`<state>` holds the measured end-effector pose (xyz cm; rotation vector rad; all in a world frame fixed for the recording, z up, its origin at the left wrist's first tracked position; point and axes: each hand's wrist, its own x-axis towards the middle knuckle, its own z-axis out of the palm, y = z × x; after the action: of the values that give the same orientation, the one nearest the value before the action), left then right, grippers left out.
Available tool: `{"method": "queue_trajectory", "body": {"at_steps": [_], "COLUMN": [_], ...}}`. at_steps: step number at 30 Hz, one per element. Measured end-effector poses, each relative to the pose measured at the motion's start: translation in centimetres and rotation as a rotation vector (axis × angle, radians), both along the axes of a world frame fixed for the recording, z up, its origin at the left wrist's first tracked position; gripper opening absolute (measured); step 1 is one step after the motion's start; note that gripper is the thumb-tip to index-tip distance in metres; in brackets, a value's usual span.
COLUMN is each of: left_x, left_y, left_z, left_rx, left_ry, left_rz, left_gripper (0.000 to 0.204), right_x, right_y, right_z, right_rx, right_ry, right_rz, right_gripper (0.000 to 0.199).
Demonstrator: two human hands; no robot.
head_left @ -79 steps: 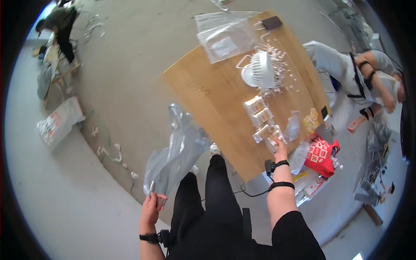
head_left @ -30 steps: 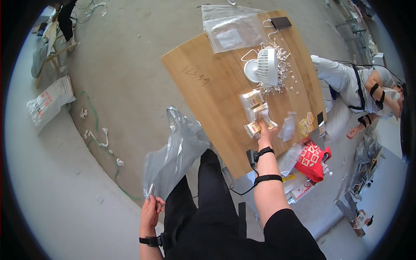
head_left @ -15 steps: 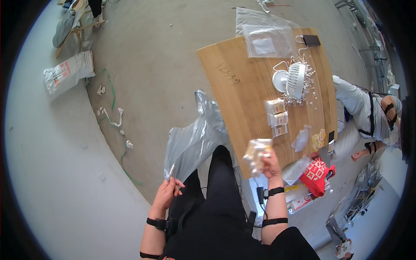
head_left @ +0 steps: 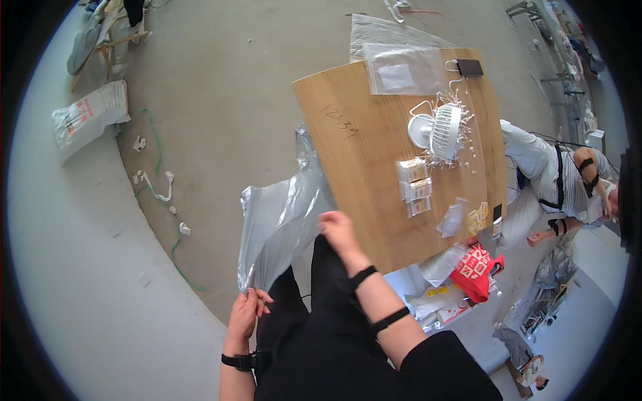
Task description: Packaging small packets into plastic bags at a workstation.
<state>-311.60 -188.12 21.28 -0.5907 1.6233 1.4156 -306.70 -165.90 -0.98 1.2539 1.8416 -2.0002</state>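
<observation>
A large translucent grey plastic bag [head_left: 284,207] hangs beside the table's left edge and over my legs. My left hand [head_left: 247,309] pinches its lower left edge; a slim, pale, shiny piece stands up from the fingers, either a bag fold or a separate thing. My right hand [head_left: 339,234] is over the bag's right side, next to the table edge, palm down with fingers curled and partly hidden. No packets show in it. Small clear packets [head_left: 414,187] with orange-brown printing lie in a row on the wooden table [head_left: 354,167].
On the table, a white desk fan [head_left: 441,132] has cotton swabs [head_left: 461,113] around it. Clear bags [head_left: 404,70], a dark power bank [head_left: 469,67] and yellow packets [head_left: 478,217] lie there. A red bag [head_left: 473,271] hangs by the near right corner. Another person [head_left: 568,177] sits at right.
My right hand has moved left from above the table to the plastic bag. The bunch of packets it held is no longer visible. My left hand keeps its pinch, and the view has shifted slightly.
</observation>
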Motion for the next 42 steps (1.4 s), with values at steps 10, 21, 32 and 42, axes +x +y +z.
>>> {"method": "queue_trajectory", "body": {"at_steps": [10, 21, 32, 42], "left_x": [0.5, 0.9, 0.9, 0.6], "left_y": [-0.2, 0.0, -0.1, -0.5], "left_z": [-2.1, -1.7, -1.8, -2.4], "left_rx": [-0.008, -0.083, -0.09, -0.007], "left_ry": [-0.065, -0.091, -0.138, -0.114], "left_rz": [-0.005, 0.062, 0.003, -0.023], "left_gripper": [0.031, 0.034, 0.031, 0.034], "right_x": [5.6, 8.0, 3.1, 9.4], "right_y": [24.8, 18.2, 19.2, 18.1], "right_z": [-6.0, -8.4, -7.6, -7.9], "right_rx": [-0.394, 0.572, 0.366, 0.152], "right_ry": [-0.172, -0.751, -0.663, -0.193], "right_rz": [-0.688, -0.31, -0.762, -0.946], "right_gripper": [0.117, 0.084, 0.089, 0.034]}}
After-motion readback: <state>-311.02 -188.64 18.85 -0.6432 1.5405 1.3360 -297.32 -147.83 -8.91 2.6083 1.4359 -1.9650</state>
